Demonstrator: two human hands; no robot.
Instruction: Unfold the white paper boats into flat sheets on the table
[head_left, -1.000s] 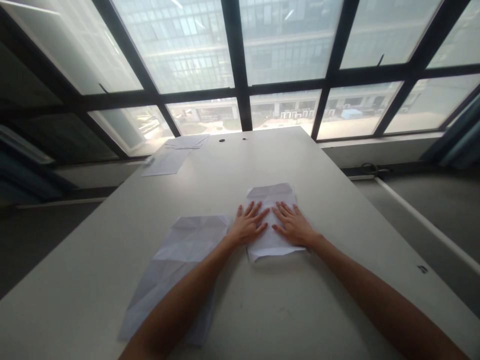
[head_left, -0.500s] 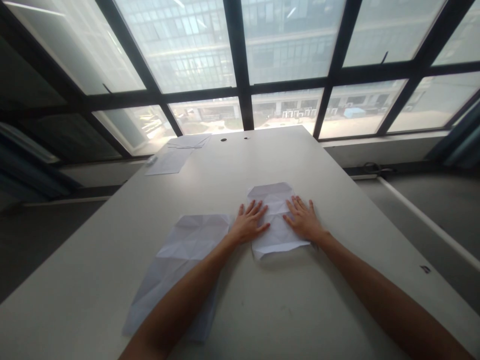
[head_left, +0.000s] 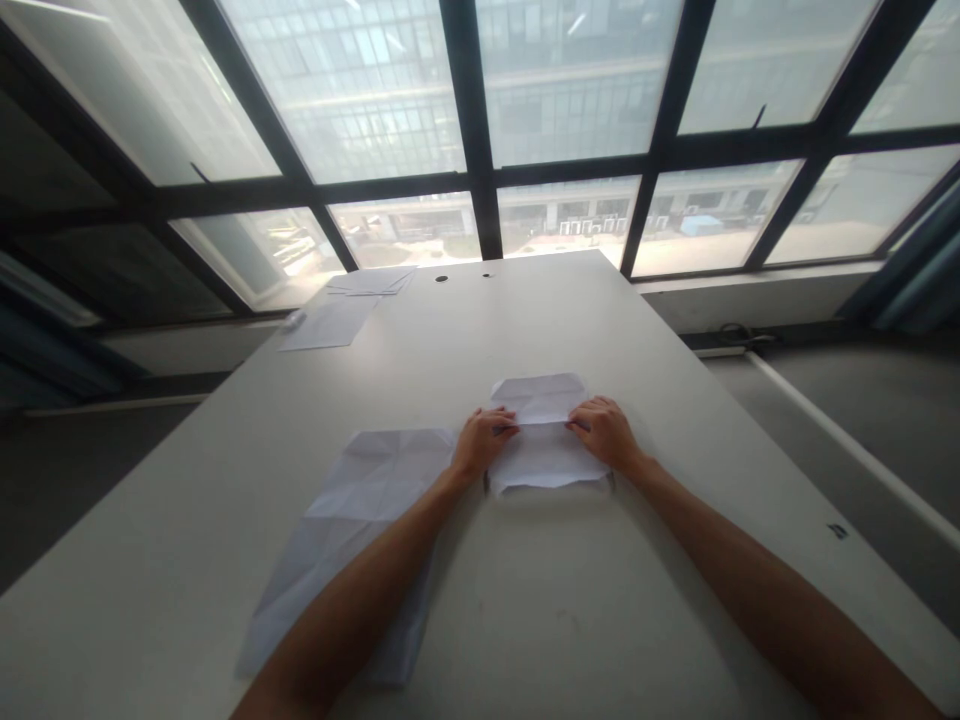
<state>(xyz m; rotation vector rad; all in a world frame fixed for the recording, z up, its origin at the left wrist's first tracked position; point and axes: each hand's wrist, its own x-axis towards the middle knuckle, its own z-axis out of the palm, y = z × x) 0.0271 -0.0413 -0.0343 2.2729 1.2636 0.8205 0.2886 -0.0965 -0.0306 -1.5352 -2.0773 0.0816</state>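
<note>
A creased white sheet of paper (head_left: 546, 455) lies in front of me, with a fold line running across its middle and its near edge curled up. My left hand (head_left: 484, 438) pinches the sheet at the left end of that fold. At the right end, my right hand (head_left: 604, 430) has its fingers closed on the same sheet. Left of it rests a larger creased sheet (head_left: 352, 530), partly covered by my left forearm.
The white table (head_left: 600, 620) reaches to the windows. At its far left lie several papers (head_left: 330, 322). Two dark round holes (head_left: 442, 279) sit near the far edge. A small dark mark (head_left: 837, 531) shows near the right edge.
Both hands have gone from lying flat with fingers spread on the sheet to pinching it at its two sides. The paper's middle is now raised along a crosswise fold.
</note>
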